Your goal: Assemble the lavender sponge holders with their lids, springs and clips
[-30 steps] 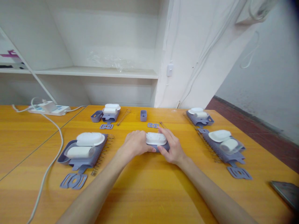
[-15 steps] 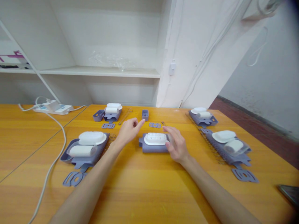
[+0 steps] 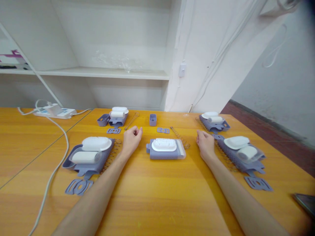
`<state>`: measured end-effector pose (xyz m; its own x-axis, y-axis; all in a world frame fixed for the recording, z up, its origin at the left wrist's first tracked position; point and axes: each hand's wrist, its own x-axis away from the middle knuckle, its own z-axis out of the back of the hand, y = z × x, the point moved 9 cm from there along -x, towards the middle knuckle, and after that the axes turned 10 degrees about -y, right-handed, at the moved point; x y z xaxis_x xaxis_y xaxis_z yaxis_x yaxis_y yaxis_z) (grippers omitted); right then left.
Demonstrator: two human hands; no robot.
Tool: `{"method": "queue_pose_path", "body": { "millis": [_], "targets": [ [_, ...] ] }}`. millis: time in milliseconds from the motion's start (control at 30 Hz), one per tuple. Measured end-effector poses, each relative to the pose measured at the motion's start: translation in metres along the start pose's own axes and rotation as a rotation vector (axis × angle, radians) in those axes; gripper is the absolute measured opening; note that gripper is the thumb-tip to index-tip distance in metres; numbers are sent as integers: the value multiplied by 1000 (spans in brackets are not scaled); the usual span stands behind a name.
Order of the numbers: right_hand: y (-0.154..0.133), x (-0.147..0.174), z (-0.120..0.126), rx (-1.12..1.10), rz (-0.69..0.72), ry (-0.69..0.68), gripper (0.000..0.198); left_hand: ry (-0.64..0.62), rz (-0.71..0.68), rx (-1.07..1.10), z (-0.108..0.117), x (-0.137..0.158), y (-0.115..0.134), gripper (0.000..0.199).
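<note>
A glossy, wood-grained orange-brown tabletop [image 3: 157, 190] is bearing a thin metal wire coil [image 3: 179, 136], a flat grey-purple plastic plate with curved cut-outs [image 3: 163, 130] and a small, open grey-purple box [image 3: 153, 120] with rounded corners. Between the left hand [image 3: 132, 140] and the right hand [image 3: 205, 143], apart from both, a rectangular grey-purple plastic case [image 3: 163, 155] is lying crosswise, a short tab [image 3: 148, 148] projecting at its left end and a translucent strip [image 3: 181, 149] showing at its right. On top, a white oval brush [image 3: 164, 145] is sitting with its nubbly face upward. Both hands are resting as loose fists, fingers folded in and pressed together.
</note>
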<state>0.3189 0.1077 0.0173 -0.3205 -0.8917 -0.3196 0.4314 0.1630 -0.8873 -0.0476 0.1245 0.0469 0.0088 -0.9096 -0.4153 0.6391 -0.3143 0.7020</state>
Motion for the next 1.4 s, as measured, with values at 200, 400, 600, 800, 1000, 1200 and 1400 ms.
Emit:
{"method": "queue_pose_path", "body": {
  "millis": [200,400,600,800,1000,1200,1400],
  "targets": [
    [4,2,-3,62,-12,5,36,-10,-21,-16,-3,0,2,36],
    [-5,3,-3,104,-5,-12,39,-22,-16,-22,-4,1,0,35],
    [-16,6,-5,130,22,-30,42,-44,-35,-49,-7,1,1,35],
    [-37,12,-22,304,144,-119,38,-93,-69,-144,-10,5,16,39],
    [-36,13,-43,397,208,-269,46,-207,-355,-232,-15,25,54,30],
    [-37,21,-59,650,260,-412,45,-278,-752,-406,-34,56,102,61],
    [-51,27,-55,605,374,-369,43,-358,-807,-451,-49,62,116,62]
  ]
}}
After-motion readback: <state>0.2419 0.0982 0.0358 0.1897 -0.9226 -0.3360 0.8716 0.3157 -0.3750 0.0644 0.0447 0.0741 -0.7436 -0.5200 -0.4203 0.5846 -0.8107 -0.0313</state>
